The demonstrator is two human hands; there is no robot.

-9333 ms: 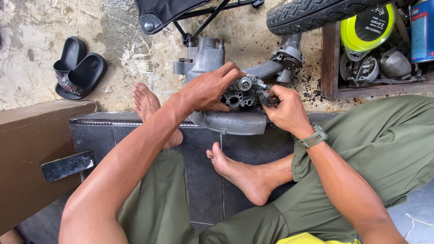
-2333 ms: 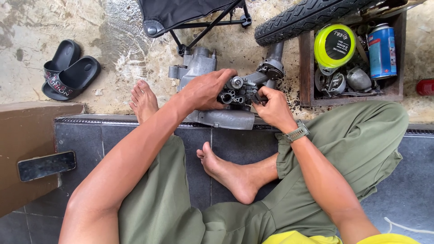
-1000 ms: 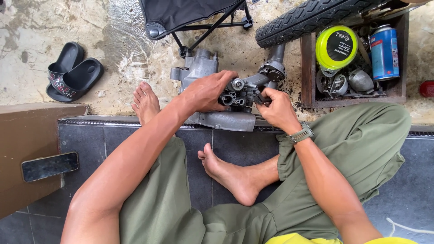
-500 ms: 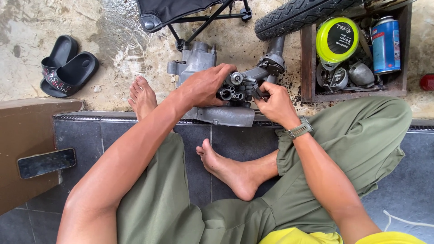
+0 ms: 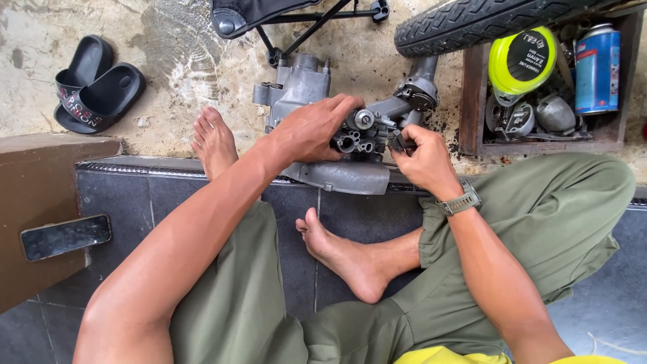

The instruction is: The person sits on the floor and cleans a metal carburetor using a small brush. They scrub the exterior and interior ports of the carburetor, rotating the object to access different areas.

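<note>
Grey metal engine part: on the floor edge before the wooden crate, unmoved since earlier. Left hand still clamped over its top. Right hand still pinching its right side. Black sandals far left.

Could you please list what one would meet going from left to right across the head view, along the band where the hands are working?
Black sandals → bare foot → left hand → grey metal engine part → right hand → wooden box → blue spray can.
</note>
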